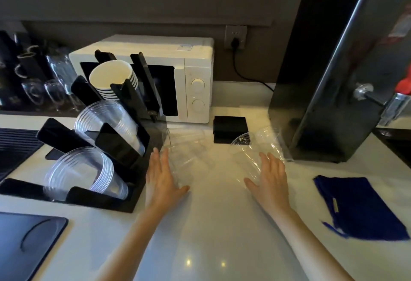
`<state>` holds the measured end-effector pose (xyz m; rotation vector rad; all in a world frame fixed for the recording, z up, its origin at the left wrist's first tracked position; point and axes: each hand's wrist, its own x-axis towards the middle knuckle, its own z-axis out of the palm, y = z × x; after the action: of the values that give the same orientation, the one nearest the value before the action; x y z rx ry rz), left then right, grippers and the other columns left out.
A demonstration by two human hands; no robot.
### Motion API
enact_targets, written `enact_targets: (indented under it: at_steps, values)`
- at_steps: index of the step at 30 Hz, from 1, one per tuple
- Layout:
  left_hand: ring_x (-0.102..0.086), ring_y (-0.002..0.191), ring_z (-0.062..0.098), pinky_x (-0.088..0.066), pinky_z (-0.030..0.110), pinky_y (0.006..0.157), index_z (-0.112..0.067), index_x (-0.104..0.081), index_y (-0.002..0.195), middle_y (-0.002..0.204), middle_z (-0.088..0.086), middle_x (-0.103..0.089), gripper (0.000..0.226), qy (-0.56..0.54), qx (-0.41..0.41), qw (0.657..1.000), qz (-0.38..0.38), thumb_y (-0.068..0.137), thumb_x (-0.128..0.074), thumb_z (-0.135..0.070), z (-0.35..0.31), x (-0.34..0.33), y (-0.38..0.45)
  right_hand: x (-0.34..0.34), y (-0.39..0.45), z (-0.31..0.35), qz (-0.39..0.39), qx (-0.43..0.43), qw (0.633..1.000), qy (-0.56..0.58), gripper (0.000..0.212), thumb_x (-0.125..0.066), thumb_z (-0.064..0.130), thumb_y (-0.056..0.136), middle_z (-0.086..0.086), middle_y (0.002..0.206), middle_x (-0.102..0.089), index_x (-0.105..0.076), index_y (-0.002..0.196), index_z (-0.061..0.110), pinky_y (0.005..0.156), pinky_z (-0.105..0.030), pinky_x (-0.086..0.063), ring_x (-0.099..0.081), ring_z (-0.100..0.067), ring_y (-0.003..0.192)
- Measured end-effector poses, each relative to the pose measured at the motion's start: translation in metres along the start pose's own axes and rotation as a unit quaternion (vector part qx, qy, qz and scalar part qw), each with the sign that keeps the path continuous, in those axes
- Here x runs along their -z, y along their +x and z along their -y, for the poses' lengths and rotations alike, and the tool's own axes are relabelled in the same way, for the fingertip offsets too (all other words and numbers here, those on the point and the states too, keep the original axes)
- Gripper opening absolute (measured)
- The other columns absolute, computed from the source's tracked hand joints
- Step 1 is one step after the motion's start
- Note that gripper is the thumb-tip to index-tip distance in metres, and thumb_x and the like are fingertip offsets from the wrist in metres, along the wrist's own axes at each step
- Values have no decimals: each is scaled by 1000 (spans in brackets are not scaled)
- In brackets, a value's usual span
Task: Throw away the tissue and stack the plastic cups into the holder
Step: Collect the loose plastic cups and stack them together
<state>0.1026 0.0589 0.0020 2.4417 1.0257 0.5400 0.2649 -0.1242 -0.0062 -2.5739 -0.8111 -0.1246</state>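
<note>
Cups lie sideways on the desk [211, 225]: my left hand [161, 177] spreads wide against one clear cup [189, 154], my right hand [270, 177] wide on another [260, 147], steadying both for stacking. Black holder [124, 191] sits just left; open room lies nearer me. No tissue visible.

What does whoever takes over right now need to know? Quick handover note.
Left hand: open, flat against a clear plastic cup lying on the white counter; no grip closed yet.
Right hand: open, resting on a second clear plastic cup lying there.
Black slanted cup holder: two slots already hold clear cup stacks, the rear one paper cups.
No tissue in view.
Left: stack both loose cups into the holder.
</note>
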Motion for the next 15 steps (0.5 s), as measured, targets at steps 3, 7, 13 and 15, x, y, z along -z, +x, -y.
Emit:
enact_targets:
  at_steps: [3, 7, 13, 15]
  values:
    - [-12, 143, 33, -17, 45, 116, -7, -14, 142, 152, 19, -20, 104, -5, -12, 1000, -16, 62, -78, -22, 2, 2, 3, -6, 4, 2, -8, -7, 1000, -15, 72, -64, 30, 81, -13, 147, -34, -27, 140, 11, 109, -40, -28, -28, -31, 135]
    - [-26, 134, 33, -20, 36, 112, -6, -23, 138, 141, 19, -34, 102, -47, -31, 998, -24, 56, -79, -26, -6, 18, 3, -8, 8, 4, -39, -2, 999, 10, 62, -65, 20, 78, -12, 136, -47, -38, 133, 10, 103, -39, -33, -39, -31, 125]
    - [-43, 124, 24, -41, 43, 102, -21, -31, 135, 137, 5, -39, 98, -63, -68, 995, -29, 48, -59, -58, -19, 50, 6, -9, 10, 14, -28, -14, 998, 58, 64, -64, 20, 78, -8, 137, -46, -35, 135, 11, 103, -35, -32, -36, -27, 127]
    - [-43, 124, 23, -41, 44, 101, -23, -35, 132, 137, 4, -41, 94, -54, -88, 995, -16, 49, -58, -59, -22, 54, 6, -10, 8, 18, -23, -20, 997, 69, 66, -62, 20, 77, -9, 137, -46, -34, 136, 9, 103, -36, -32, -36, -28, 126]
